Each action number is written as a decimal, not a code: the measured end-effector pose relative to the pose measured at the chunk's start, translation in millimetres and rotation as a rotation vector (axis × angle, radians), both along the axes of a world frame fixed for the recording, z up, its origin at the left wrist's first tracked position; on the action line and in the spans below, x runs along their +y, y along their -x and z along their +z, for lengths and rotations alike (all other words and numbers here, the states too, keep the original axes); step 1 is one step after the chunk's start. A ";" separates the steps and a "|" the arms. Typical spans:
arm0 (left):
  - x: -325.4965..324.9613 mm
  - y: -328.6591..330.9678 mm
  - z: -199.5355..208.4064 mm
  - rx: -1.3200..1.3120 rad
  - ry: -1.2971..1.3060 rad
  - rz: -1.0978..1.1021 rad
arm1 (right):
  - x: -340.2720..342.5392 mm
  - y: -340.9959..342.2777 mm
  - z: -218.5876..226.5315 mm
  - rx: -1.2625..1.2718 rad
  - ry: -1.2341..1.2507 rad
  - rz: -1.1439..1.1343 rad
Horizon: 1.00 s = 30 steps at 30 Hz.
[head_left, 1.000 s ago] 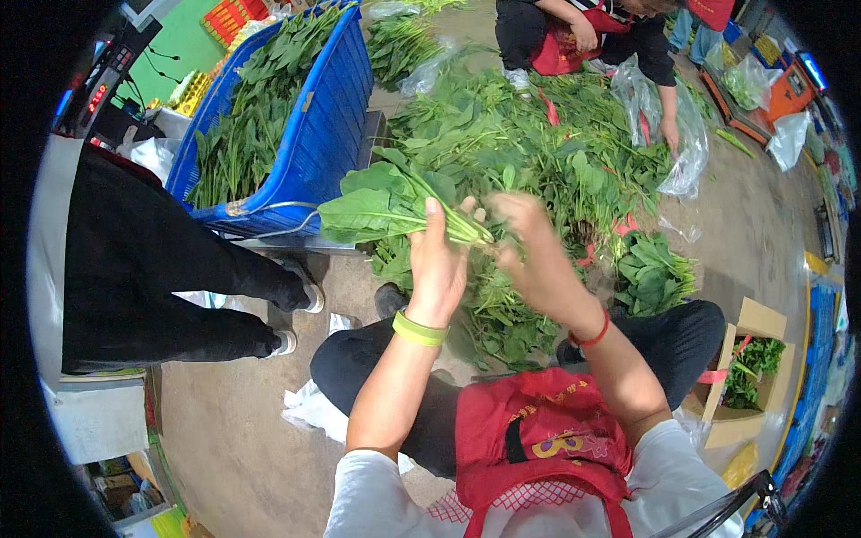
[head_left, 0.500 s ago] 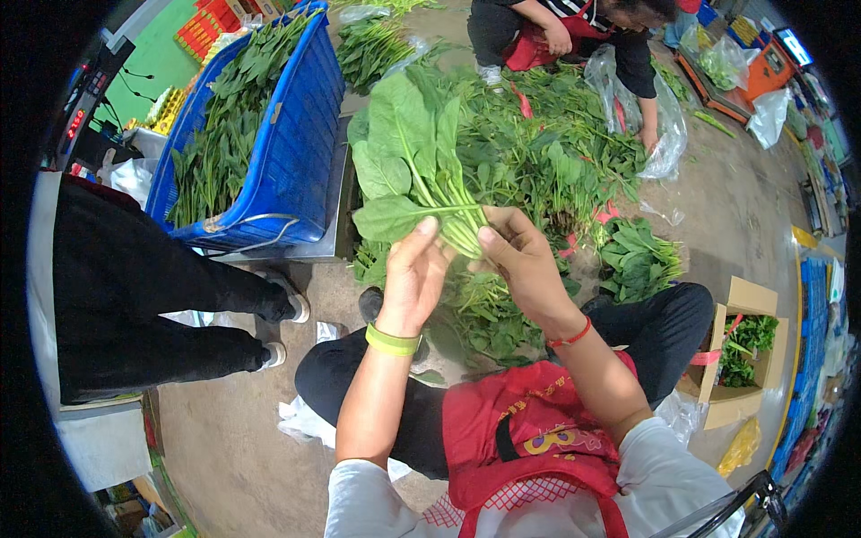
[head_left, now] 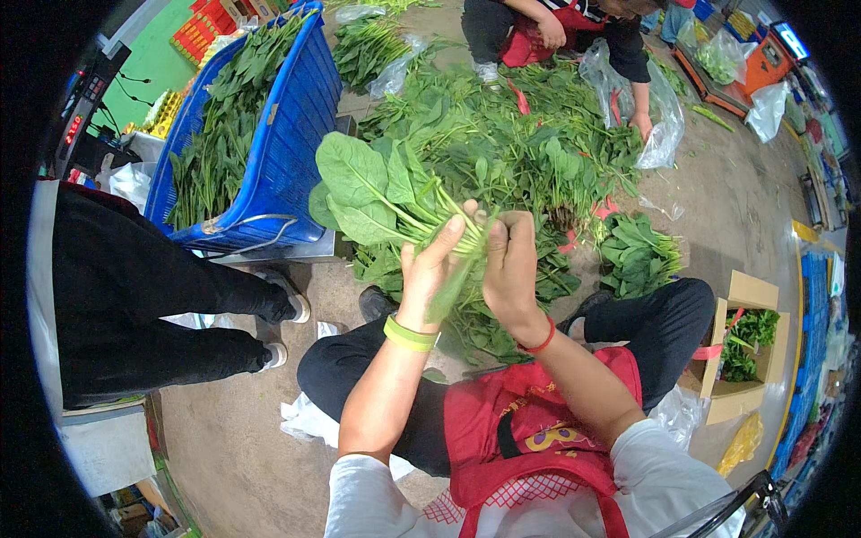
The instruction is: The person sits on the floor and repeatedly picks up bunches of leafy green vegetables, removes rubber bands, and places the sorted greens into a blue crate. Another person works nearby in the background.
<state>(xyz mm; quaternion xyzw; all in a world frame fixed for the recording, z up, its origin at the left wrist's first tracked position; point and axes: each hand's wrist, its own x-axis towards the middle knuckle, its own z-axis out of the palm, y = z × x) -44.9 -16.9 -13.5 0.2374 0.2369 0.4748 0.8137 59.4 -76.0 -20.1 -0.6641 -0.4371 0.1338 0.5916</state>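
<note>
My left hand, with a yellow-green wristband, is closed around the stems of a bunch of spinach. Its broad leaves fan out to the upper left. Close beside it, at the stem ends, my right hand has its fingers pinched together. A motion-blurred green leaf trails from those fingers and hangs between the two hands. Beneath and beyond my hands spreads a large heap of loose leafy greens on the floor. To its right lies a separate bundle of greens.
At the left a blue crate full of greens stands on a metal platform, near a standing person's legs. Across the heap, another person's hand touches a clear plastic bag. A cardboard box of greens sits right; an orange scale behind.
The spinach bunch has tipped lower and to the left in my left hand. My right hand has turned, fingers now pinched, and a blurred leaf hangs from it.
</note>
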 end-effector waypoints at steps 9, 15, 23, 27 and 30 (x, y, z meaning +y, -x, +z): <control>2.8 8.3 -2.3 0.036 -0.045 0.085 | 55.4 -72.6 19.8 -0.495 0.060 -0.012; -0.3 9.3 -3.9 0.127 -0.173 0.001 | 44.5 -40.2 41.5 -0.074 0.120 0.478; 8.2 9.2 -7.8 -0.006 -0.057 -0.010 | 29.2 -13.3 29.8 0.767 -0.146 0.333; 9.1 3.7 -8.7 -0.125 0.043 0.087 | 18.8 -1.1 36.3 0.994 -0.415 0.140; 14.3 8.3 -14.4 -0.177 0.054 0.118 | 11.5 -0.9 49.3 0.753 -0.634 0.063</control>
